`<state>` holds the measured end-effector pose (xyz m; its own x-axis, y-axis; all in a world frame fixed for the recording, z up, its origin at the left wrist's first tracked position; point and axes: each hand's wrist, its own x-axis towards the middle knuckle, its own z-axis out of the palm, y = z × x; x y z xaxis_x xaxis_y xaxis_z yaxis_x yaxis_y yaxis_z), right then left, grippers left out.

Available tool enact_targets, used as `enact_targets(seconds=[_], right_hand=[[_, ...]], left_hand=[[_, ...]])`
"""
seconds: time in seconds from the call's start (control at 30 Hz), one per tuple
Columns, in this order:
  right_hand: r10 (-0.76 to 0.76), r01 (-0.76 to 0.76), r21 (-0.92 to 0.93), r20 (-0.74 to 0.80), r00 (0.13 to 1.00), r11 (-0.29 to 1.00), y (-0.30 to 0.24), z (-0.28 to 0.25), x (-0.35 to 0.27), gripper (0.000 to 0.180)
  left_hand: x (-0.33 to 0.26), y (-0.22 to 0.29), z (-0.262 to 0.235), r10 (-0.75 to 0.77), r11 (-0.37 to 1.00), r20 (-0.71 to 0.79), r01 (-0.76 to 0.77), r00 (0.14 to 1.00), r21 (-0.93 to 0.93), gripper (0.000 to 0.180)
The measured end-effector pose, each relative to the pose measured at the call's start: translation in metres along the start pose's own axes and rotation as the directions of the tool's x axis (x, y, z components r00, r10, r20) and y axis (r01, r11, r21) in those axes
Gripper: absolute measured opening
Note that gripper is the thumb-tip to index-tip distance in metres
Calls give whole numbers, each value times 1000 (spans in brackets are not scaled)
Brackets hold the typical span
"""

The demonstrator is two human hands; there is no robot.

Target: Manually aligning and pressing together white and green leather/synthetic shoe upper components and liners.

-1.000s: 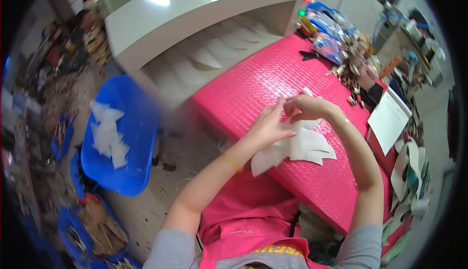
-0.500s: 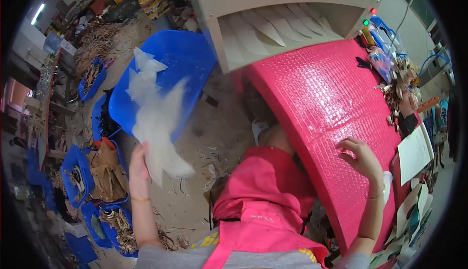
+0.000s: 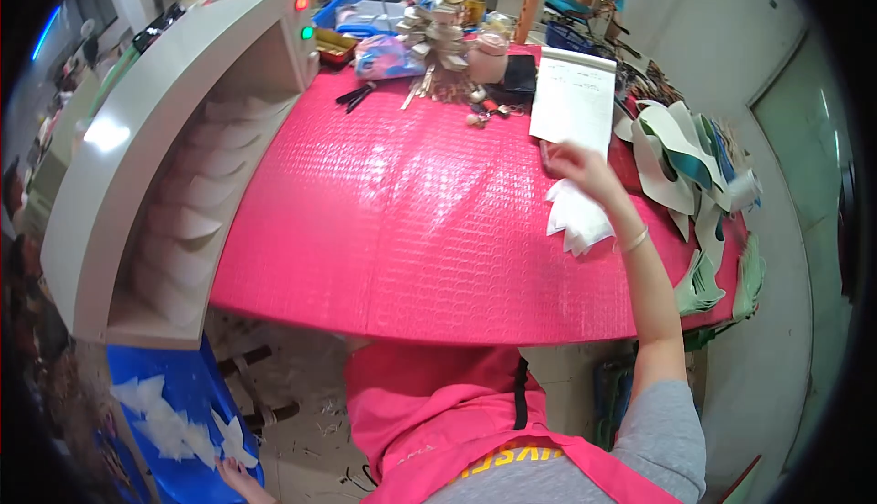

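My left hand (image 3: 241,480) is low at the left edge of my body, its fingertips against a thin white cut piece (image 3: 234,440); whether they grip it is unclear. Beyond it, more thin whitish pieces (image 3: 169,426) lie spread in a blue tub (image 3: 174,365). My right hand (image 3: 585,170) is over the right side of the pink-covered table (image 3: 411,257), fingers bent and somewhat blurred, with nothing visible in them. It is at the lower edge of a writing pad (image 3: 574,93), just above a small fanned stack of white pieces (image 3: 577,219).
At the left stands a pale machine (image 3: 110,184) with white curved pieces (image 3: 187,221) inside its long opening. Tools, a pink jar (image 3: 487,58) and bundled strips (image 3: 443,33) line the far edge. White and green cut pieces (image 3: 671,161) hang at the right.
My view has swung right to the table. The white pieces, in the air by my left hand before, now lie in the blue tub. My right hand has reached to the writing pad.
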<state>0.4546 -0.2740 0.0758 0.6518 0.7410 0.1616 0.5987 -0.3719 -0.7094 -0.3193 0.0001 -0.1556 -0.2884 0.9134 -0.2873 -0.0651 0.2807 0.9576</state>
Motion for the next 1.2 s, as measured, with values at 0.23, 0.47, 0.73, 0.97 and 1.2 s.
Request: enact_targets(seconds=[0.23, 0.47, 0.73, 0.97, 1.2], right_hand=[[268, -638, -145, -821, 504, 757, 166, -91, 114, 68], [257, -295, 69, -703, 663, 953, 214, -100, 139, 45], [-12, 138, 82, -822, 569, 987, 193, -171, 139, 26], [361, -12, 373, -889, 283, 928, 209, -219, 175, 30], [-28, -484, -520, -701, 712, 704, 217, -112, 130, 14]], left_hand=[[-105, 117, 116, 350, 753, 299, -456, 888, 474, 27], [-191, 180, 234, 230, 149, 832, -863, 505, 483, 27], [-232, 212, 337, 82, 19, 970, -974, 227, 226, 34], [-243, 208, 378, 21, 26, 997, -997, 79, 79, 39], [-282, 216, 432, 24, 57, 957, -956, -288, -288, 36]])
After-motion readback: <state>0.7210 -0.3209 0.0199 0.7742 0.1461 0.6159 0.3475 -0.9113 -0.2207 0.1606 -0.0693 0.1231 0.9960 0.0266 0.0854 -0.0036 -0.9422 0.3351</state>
